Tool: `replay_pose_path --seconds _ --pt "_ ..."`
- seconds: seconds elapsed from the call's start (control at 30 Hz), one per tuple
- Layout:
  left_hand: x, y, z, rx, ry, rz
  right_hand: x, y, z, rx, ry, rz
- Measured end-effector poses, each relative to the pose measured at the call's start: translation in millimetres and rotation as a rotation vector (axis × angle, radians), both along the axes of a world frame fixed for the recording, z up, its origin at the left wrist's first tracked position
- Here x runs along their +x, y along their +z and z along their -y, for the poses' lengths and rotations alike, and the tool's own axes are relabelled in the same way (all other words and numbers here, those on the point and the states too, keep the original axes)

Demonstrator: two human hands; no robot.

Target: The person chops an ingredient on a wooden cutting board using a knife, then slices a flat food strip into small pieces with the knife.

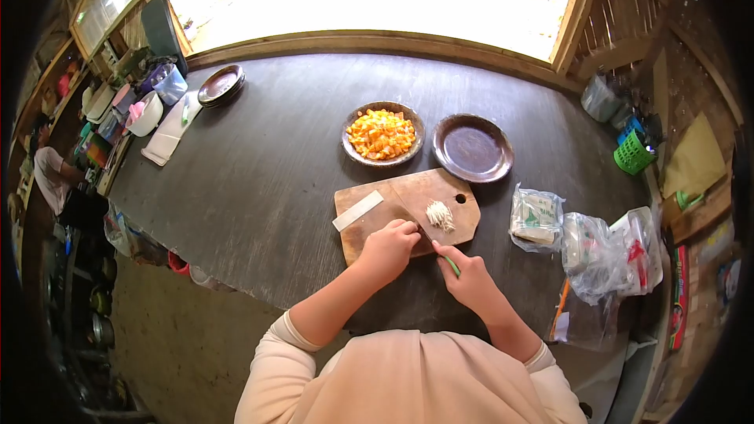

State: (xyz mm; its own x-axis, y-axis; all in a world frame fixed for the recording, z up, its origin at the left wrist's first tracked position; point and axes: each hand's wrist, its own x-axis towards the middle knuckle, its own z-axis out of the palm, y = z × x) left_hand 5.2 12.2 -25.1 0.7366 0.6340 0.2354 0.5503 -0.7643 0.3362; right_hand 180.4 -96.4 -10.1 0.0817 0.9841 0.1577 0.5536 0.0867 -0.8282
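A wooden cutting board (367,238) lies on the dark table. On its left part rests a flat pale strip (358,211), and a small heap of thin white shreds (440,216) sits at its right. My right hand (466,271) is closed round the green handle of a knife (448,261), whose blade points up and left over the board. Beside the blade, my left hand (393,246) has its fingers curled together on the board; what they press on is hidden. Behind the board stands a bowl of diced orange pieces (381,134), with an empty dark plate (473,148) to its right.
Plastic-wrapped packages (537,218) lie right of the board. A green basket (634,155) stands at the far right. Stacked dark plates (221,85), a long pale tray (166,135) and containers are at the far left. Another person (53,177) is beyond the table's left side.
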Motion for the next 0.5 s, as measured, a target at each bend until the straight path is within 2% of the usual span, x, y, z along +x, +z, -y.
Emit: replay_pose_path --seconds 0.07,0.17,0.23,0.27,0.33,0.5 --pt "-1 -2 -1 0.003 -0.015 0.015 1 -2 0 -0.037 -0.011 0.058" --pt "-1 -1 -2 0.009 -0.014 0.039 5 -5 -5 0.037 0.001 0.008" --pt "-2 0 -1 -0.003 -0.001 0.047 8 9 2 -0.129 -0.007 -0.089" --pt "-2 0 -1 -0.007 0.001 0.038 7 17 4 -0.129 0.0 -0.085" --pt "-2 2 0 -0.013 0.002 0.027 6 28 5 -0.31 -0.041 -0.069" --pt "-1 0 -1 -0.016 0.004 0.019 5 14 4 -0.156 -0.021 -0.053"
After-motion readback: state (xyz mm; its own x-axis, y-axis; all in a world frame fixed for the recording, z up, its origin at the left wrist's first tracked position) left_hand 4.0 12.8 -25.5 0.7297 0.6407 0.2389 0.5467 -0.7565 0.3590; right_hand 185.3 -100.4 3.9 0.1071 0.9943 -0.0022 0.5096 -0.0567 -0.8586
